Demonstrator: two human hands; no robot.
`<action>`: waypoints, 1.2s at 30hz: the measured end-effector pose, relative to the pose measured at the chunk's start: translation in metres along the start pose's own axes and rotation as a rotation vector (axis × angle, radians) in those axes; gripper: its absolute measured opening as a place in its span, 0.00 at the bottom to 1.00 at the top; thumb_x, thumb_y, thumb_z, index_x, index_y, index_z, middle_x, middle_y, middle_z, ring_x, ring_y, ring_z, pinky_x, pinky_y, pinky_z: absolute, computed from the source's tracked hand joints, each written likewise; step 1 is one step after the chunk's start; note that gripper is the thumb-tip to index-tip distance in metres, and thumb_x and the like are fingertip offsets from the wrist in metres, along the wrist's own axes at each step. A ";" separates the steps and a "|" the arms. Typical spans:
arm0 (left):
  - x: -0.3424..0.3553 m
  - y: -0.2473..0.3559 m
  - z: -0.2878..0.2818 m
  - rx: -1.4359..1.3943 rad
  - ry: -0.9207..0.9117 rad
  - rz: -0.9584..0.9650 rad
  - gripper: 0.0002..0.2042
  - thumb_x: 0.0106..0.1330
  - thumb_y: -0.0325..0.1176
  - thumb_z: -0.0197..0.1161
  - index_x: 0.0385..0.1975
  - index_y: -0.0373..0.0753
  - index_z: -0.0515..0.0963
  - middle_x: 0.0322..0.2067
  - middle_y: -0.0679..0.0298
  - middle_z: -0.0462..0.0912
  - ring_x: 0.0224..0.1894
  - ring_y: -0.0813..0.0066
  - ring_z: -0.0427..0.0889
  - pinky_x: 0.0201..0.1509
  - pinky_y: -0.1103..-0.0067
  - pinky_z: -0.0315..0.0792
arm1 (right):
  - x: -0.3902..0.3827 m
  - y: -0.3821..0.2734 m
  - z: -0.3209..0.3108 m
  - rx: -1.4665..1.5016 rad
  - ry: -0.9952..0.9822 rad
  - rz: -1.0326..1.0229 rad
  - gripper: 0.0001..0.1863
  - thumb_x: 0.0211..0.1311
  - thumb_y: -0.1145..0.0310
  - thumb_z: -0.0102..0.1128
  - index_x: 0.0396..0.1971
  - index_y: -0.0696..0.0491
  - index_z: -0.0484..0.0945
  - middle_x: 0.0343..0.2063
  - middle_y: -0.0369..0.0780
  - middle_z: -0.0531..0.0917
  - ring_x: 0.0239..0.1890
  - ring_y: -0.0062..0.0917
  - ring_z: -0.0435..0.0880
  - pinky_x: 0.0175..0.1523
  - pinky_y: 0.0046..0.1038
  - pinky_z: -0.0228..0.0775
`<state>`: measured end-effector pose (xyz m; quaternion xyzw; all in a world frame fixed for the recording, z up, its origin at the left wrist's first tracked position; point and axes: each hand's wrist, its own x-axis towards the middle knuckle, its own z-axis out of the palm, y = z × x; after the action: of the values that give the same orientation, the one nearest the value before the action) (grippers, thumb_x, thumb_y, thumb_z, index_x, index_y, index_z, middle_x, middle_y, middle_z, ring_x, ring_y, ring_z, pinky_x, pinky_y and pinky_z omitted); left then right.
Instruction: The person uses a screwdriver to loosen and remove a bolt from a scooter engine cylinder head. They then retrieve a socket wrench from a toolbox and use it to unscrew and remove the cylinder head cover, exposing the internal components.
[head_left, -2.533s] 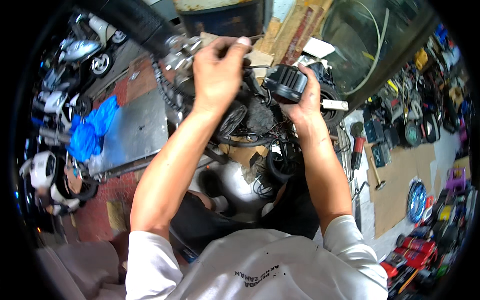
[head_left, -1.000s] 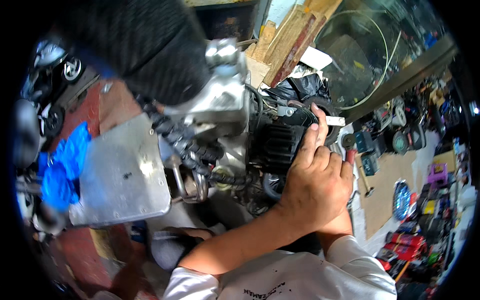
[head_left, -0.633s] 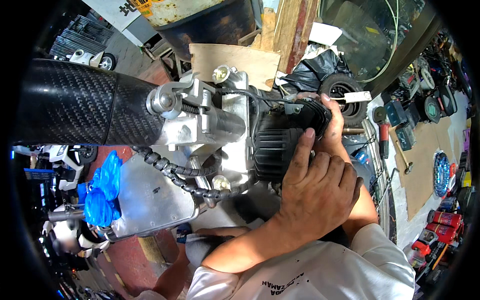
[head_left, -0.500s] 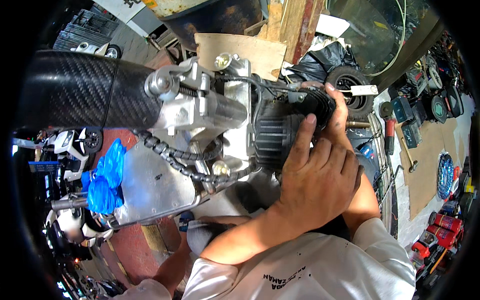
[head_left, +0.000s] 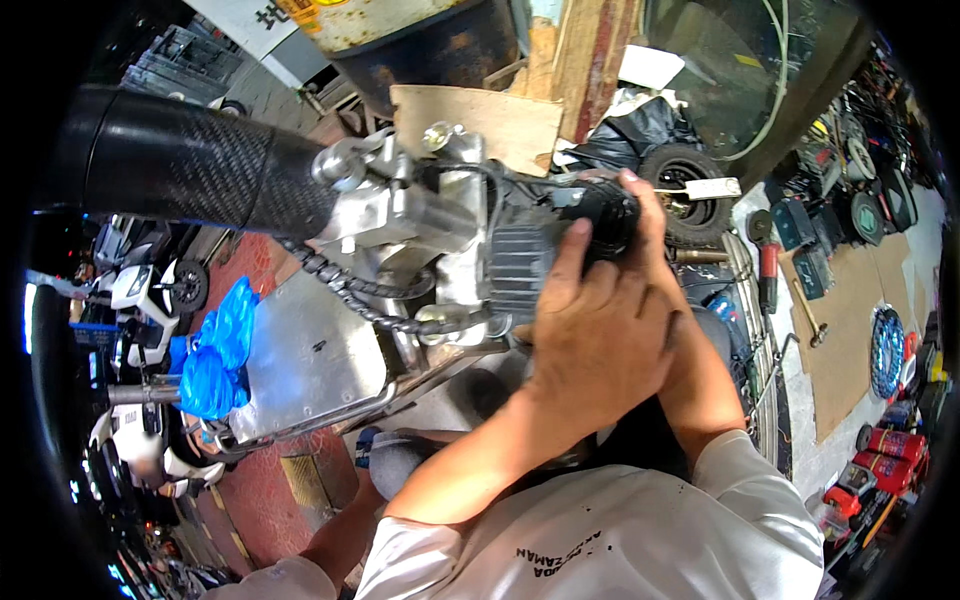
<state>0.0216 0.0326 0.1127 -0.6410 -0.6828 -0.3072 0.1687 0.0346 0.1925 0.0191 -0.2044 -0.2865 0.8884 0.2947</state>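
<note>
My left hand (head_left: 597, 335) lies over the front of a black ribbed housing (head_left: 518, 265), its fingers curled and one fingertip reaching up toward a second black round part (head_left: 608, 212). Around the outer side of that round part curls my right hand (head_left: 648, 215), partly hidden behind the left one. Both parts look like lamps with cooling fins and sit at the end of a silver metal bracket (head_left: 462, 215). Black cables (head_left: 375, 318) run from the bracket beneath a dark carbon-weave tube (head_left: 200, 155), which joins it through a silver clamp (head_left: 385, 190).
Below the tube are a flat metal deck (head_left: 310, 345) and a blue plastic bag (head_left: 215, 365). Cardboard (head_left: 480, 125) and a small tyre (head_left: 685, 195) lie beyond. At right are a hammer (head_left: 812, 312) and a red-handled grinder (head_left: 768, 265). Another person's arm (head_left: 335, 545) shows at lower left.
The view has shifted slightly, so the tube, bracket and both hands sit farther left. The round part's fins, plain before, now show less clearly under my fingers.
</note>
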 end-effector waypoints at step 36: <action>0.026 -0.060 -0.082 -1.555 0.122 -0.654 0.54 0.36 0.34 0.71 0.75 0.26 0.62 0.59 0.40 0.81 0.54 0.37 0.87 0.60 0.52 0.85 | -0.102 -0.089 0.050 -1.118 -0.265 -0.401 0.10 0.76 0.69 0.56 0.44 0.62 0.74 0.25 0.48 0.86 0.30 0.28 0.88 0.39 0.38 0.77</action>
<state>-0.0541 0.0017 0.1786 -0.3269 -0.4178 -0.7571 -0.3812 0.1196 0.1668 0.1326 -0.1579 -0.7769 0.5484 0.2660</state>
